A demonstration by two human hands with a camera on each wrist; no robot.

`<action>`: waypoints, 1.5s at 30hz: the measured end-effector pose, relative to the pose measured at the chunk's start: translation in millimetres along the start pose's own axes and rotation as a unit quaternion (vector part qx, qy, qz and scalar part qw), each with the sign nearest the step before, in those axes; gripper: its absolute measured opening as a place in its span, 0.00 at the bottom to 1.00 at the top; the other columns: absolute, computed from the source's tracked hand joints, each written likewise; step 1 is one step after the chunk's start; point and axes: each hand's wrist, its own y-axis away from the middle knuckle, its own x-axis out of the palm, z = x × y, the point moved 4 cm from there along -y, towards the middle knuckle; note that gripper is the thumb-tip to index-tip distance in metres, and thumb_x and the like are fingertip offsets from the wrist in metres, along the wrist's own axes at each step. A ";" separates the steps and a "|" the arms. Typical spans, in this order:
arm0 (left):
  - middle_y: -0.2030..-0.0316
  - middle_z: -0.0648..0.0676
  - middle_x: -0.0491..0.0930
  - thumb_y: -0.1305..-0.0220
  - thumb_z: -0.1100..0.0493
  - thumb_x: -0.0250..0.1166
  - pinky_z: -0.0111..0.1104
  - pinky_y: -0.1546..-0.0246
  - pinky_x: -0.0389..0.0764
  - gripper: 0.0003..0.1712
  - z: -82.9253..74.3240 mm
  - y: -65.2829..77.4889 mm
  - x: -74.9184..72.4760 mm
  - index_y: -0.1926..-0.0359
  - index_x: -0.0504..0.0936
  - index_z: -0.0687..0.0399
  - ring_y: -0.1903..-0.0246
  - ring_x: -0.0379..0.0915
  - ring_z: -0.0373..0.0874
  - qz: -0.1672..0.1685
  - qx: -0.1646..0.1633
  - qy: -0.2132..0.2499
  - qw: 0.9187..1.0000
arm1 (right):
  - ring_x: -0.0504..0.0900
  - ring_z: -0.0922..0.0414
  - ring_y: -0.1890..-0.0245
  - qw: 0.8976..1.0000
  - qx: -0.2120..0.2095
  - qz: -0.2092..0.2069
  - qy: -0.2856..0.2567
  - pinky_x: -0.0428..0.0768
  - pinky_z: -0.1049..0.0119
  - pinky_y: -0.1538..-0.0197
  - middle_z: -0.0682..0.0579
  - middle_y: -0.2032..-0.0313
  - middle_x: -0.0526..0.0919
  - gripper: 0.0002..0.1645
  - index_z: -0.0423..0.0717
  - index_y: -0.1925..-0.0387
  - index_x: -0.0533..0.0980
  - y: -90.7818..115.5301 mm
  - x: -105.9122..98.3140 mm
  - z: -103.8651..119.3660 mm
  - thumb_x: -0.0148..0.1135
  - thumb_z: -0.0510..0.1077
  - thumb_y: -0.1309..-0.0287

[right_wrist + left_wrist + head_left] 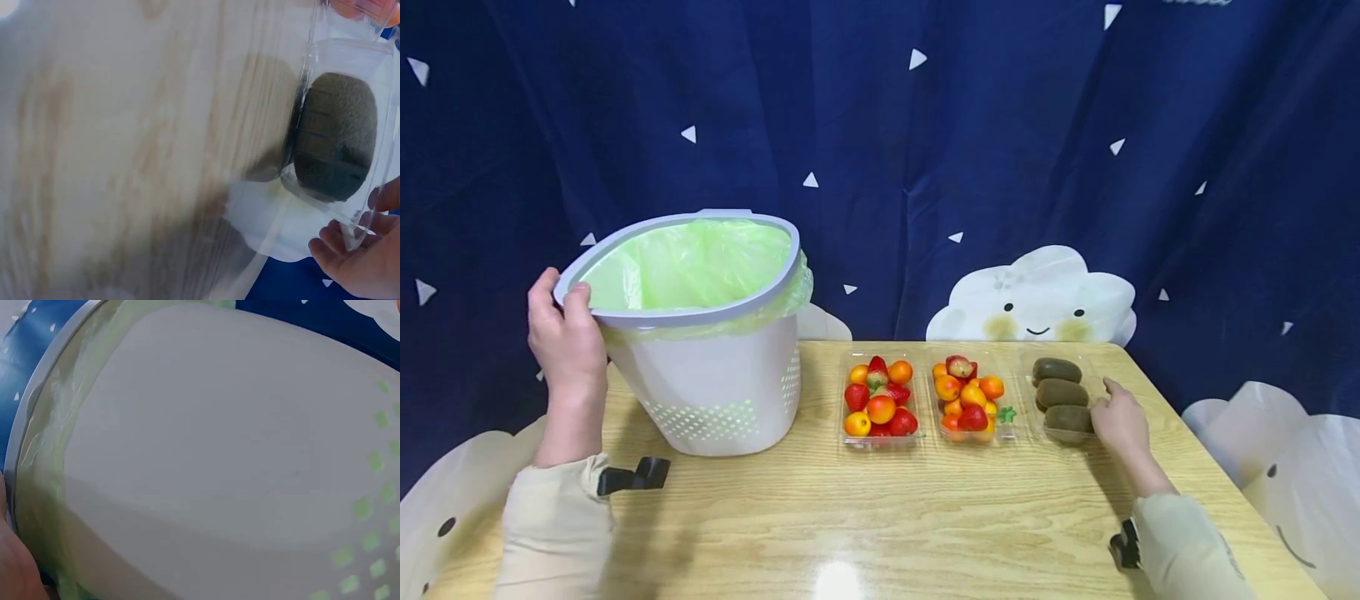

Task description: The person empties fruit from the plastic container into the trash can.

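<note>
At the left, my left hand (pixel 571 348) grips the rim of a white trash can (pixel 715 367), thumb over the edge. A pale green bag (pixel 692 262) lines the can and hangs out under its grey rim. In the left wrist view the can's side wall (pixel 219 444) fills most of the picture. My right hand (pixel 1122 423) pinches the near right corner of a clear plastic box (pixel 359 47), thumb and fingers on either side of its wall. Three brown kiwis (pixel 1062 393) lie in a column inside; the nearest kiwi (pixel 337 125) shows in the right wrist view.
Two more clear boxes stand between the can and the kiwis. Both hold strawberries (pixel 903 422) and small orange fruits (pixel 992 386). The wooden table (pixel 880 508) runs back to a dark blue curtain (pixel 880 108) with white triangles and clouds.
</note>
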 end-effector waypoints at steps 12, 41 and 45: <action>0.32 0.44 0.51 0.37 0.57 0.44 0.28 0.36 0.46 0.31 -0.7 -16.3 0.0 0.32 0.55 0.43 0.36 0.47 0.34 0.074 -0.056 0.043 0.995 | 0.61 0.30 0.45 0.999 0.028 0.027 -0.026 0.61 0.42 0.45 0.28 0.44 0.65 0.29 0.31 0.37 0.55 -4.8 5.0 -13.3 0.32 0.41 0.37; 0.31 0.50 0.51 0.36 0.58 0.39 0.29 0.37 0.46 0.31 -2.3 -1.4 1.9 0.31 0.51 0.46 0.37 0.47 0.37 0.104 -0.034 0.055 0.992 | 0.68 0.41 0.43 0.989 0.063 0.008 -0.136 0.63 0.53 0.42 0.37 0.54 0.78 0.30 0.39 0.35 0.57 -9.2 13.2 -34.3 0.41 0.47 0.35; 0.32 0.49 0.53 0.37 0.58 0.39 0.29 0.38 0.47 0.31 -0.5 -2.6 2.1 0.32 0.53 0.45 0.38 0.49 0.37 0.100 -0.029 0.080 0.991 | 0.76 0.49 0.51 0.991 0.054 0.007 -0.124 0.68 0.59 0.48 0.37 0.52 0.77 0.29 0.37 0.35 0.57 -9.7 12.6 -32.6 0.39 0.45 0.34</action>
